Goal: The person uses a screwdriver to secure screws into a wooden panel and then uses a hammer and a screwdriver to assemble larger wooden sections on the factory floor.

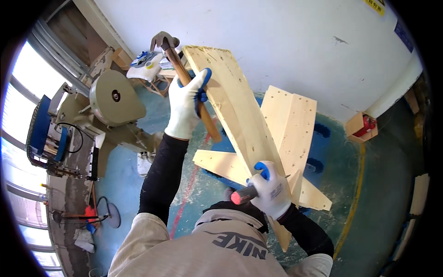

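Two mid-frame finger-grips against pale wooden plank [240, 111]: white-gloved left hand [183, 104] round wooden-handled hammer [178, 65], matching right hand [271, 191] round red-ended screwdriver [244, 194].

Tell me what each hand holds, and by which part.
Left hand: hammer, by the handle, and board, by one edge. Right hand: red-ended tool, by the handle, against the board.

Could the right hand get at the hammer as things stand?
Probably not readily: the right hand is wrapped around a red-ended tool at the lower part of the long board, while the hammer is gripped by the left hand near the board's far end.
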The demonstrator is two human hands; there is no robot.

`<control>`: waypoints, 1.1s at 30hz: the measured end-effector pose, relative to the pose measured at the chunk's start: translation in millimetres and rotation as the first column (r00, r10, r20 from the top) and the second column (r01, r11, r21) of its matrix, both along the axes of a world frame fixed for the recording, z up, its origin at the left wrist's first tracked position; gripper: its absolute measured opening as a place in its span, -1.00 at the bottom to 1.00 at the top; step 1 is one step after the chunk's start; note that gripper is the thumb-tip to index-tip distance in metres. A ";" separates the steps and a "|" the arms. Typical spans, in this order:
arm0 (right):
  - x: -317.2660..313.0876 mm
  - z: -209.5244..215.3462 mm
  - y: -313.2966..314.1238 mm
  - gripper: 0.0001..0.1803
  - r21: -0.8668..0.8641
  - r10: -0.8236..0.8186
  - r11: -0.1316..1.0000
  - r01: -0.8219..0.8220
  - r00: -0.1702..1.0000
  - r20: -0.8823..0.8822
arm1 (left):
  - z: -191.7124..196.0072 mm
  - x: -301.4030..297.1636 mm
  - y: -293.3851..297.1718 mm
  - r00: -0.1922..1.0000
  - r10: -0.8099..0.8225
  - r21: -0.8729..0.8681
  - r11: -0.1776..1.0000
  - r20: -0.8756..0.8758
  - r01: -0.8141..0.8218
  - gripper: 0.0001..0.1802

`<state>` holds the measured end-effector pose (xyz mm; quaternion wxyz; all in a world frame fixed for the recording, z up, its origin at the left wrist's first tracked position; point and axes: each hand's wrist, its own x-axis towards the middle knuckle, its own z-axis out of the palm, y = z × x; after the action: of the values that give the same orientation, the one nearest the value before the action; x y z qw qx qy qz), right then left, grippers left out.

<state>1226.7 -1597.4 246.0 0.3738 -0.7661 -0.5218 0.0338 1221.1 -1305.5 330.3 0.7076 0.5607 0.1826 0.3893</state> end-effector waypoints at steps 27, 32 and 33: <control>-136.2 -370.6 -234.3 -0.29 -0.776 -0.700 0.178 0.605 -0.476 -0.532 | -54.9 -51.2 68.8 0.981 0.041 -0.076 0.996 -0.189 -0.056 -0.80; -175.5 -421.1 -215.3 -0.38 -0.524 0.039 0.515 0.678 -0.629 -0.776 | -60.3 -61.7 74.3 0.983 0.014 -0.089 0.996 -0.181 -0.031 -0.79; -175.2 -427.9 -210.7 -0.40 -0.483 0.074 0.529 0.698 -0.605 -0.793 | -62.1 -61.5 75.6 0.985 -0.002 -0.097 0.995 -0.175 -0.015 -0.78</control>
<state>1051.4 -1808.1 -181.9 0.7529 -0.3857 0.4151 0.3349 1159.6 -1229.8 268.2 0.7142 0.5567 0.2648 0.3315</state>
